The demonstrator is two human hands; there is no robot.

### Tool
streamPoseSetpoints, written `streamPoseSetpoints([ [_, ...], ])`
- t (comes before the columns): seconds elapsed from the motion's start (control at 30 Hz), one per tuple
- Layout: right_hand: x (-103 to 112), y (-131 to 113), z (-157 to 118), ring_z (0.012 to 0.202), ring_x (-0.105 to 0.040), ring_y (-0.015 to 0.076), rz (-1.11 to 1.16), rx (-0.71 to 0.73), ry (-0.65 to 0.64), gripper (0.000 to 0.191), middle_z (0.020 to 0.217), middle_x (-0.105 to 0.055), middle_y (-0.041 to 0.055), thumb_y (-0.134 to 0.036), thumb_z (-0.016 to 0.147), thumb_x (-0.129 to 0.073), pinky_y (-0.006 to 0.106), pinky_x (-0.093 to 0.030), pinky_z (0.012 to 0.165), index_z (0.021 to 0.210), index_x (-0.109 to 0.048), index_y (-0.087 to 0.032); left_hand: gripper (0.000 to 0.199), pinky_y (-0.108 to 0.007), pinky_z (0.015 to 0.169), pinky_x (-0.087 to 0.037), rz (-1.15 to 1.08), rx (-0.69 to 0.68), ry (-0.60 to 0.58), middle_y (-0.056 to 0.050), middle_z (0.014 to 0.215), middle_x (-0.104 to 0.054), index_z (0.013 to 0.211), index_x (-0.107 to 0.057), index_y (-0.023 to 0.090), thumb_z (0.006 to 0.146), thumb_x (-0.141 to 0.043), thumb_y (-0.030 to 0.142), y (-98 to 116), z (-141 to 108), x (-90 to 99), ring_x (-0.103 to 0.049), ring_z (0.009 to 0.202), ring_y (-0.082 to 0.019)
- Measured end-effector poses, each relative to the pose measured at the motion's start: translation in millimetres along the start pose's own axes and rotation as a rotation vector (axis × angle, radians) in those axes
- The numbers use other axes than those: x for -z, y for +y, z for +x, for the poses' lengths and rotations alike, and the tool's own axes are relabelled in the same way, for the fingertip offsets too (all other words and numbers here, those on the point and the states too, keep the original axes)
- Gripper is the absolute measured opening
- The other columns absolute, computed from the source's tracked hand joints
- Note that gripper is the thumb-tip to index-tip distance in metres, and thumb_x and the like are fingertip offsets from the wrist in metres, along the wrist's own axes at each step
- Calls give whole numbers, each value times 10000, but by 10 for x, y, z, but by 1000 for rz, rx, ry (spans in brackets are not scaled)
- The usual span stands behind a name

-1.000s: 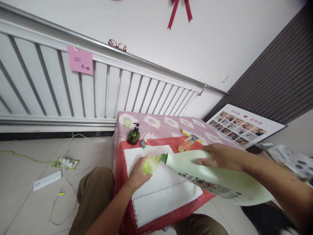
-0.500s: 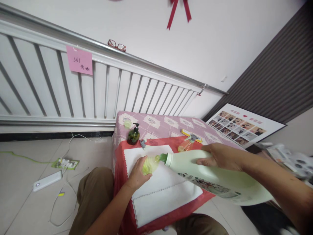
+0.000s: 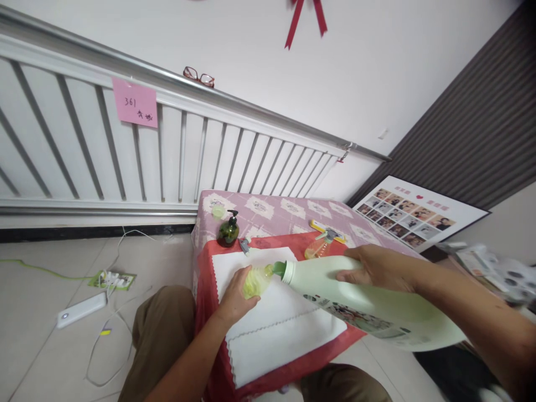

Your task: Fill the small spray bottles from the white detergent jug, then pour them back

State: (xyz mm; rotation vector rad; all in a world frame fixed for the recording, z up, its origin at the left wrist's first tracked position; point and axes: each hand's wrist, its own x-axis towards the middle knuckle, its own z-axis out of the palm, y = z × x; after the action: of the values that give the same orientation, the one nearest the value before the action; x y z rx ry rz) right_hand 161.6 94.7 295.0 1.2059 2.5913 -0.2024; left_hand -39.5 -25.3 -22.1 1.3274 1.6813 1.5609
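Note:
My left hand (image 3: 238, 298) is wrapped round a small clear yellow bottle (image 3: 257, 281), tilted with its mouth to the upper right. In my right hand (image 3: 368, 267) is a large pale green jug (image 3: 377, 307), gripped by its handle and lying almost level. The jug's green spout (image 3: 278, 269) meets the mouth of the small bottle; whether liquid is flowing I cannot make out. Beyond my left hand, a grey spray trigger head (image 3: 245, 245) lies by a dark green pump bottle (image 3: 228, 230). Under both hands is a white cloth (image 3: 285, 340) with a scalloped edge.
The white cloth lies on a red cover (image 3: 201, 312) over a purple patterned tablecloth (image 3: 288, 209). Behind the jug are an orange spray bottle (image 3: 317, 249) and a yellow-edged squeegee-like tool (image 3: 318, 226). A white radiator (image 3: 171, 151) stands behind; cables and a power strip (image 3: 112, 280) lie on the floor.
Hardly anything differs. Both hands keep the small bottle and the jug in the same place, and the view has shifted very slightly.

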Motion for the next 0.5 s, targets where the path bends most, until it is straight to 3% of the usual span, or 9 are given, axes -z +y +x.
streamPoseSetpoints([
  [0.2, -147, 110, -7, 627, -699, 183, 96, 40, 35, 319, 704, -746, 27, -533, 764, -645, 248, -477, 541, 777, -712, -221, 809, -460, 1188, -292, -5, 7, 18, -132, 1439, -450, 1417, -361, 192, 674, -679, 209, -37, 1, -21, -398, 1376, -282],
  [0.4, -445, 379, 28, 747, -713, 256, 345, 11, 73, 321, 825, -766, 67, -518, 740, -667, 304, -530, 623, 847, -718, -218, 897, -485, 1169, -316, 1, 40, 45, -145, 1460, -424, 1449, -287, 190, 659, -711, 212, -47, -3, -34, -398, 1378, -307],
  [0.5, -624, 511, 85, 681, -707, 258, 521, -63, 240, 350, 767, -767, 59, -542, 694, -687, 304, -520, 571, 800, -727, -211, 931, -467, 1157, -334, -2, 47, 56, -154, 1442, -425, 1449, -291, 168, 635, -739, 215, -28, -6, -39, -406, 1366, -319],
])
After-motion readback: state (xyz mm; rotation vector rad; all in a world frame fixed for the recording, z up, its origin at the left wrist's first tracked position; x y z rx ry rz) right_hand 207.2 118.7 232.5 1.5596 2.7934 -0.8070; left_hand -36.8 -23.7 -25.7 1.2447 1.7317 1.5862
